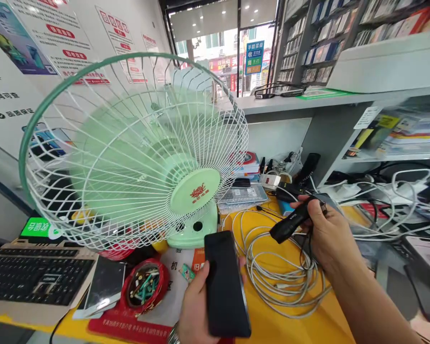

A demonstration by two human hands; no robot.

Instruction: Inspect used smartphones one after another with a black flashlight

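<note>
A black smartphone [226,286], its screen dark and facing up, rests in my left hand [197,306]. The thumb lies along its left edge and fingertips show at the right edge. My right hand [324,229] grips a black flashlight [290,223] with a wrist cord, its head pointing to the lower left. Beneath that hand a coil of grey cable [268,277] lies on the yellow desk [335,320]. Left of the phone sits a red round bowl [161,286] of small items, with a small green packet [187,273] beside it.
A running-size green desk fan [195,191] with a wire cage fills the left and middle. A black keyboard [32,274] and a white-edged tablet-like device [103,284] lie at left. Tangled white cables [397,210] and a shelf with papers [412,131] stand at right.
</note>
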